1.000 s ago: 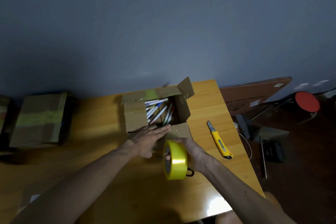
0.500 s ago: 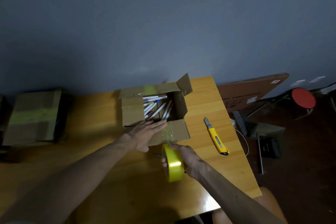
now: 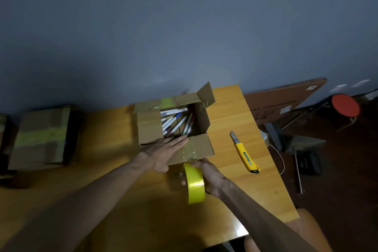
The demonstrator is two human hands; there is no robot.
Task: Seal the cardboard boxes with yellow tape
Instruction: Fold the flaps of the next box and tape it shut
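Open cardboard box (image 3: 149, 129): centre of table (image 3: 235, 108), toward the far edge. Far and right flaps stand up, left flap is folded in, near flap lies outward toward me. Markers (image 3: 176, 122) loose inside. Not sealed.

Left hand (image 3: 163, 153): flat, fingers straight, pressing the near flap at the box's 6 o'clock edge. It grasps nothing.

Right hand (image 3: 208, 174): clenched round the yellow tape roll (image 3: 194, 184), held on edge just beside the near flap, 6 o'clock from the box. There is a shiny patch on the flap above the roll; I cannot tell whether that is a strip fed from the roll or old tape.

Outward: utility knife (image 3: 244, 153) at 4 o'clock, apart from both hands. Taped box (image 3: 41, 139) at 9 o'clock, well apart.

Risks, as I judge them:
- Three flaps are unfolded. Taping now would fix the near flap alone and leave the top open.
- Lifting my left palm may let the flap spring back and the strip fold onto itself.
- Old tape film on the cardboard may weaken adhesion.
- Both hands are busy, so cutting means letting go of something.
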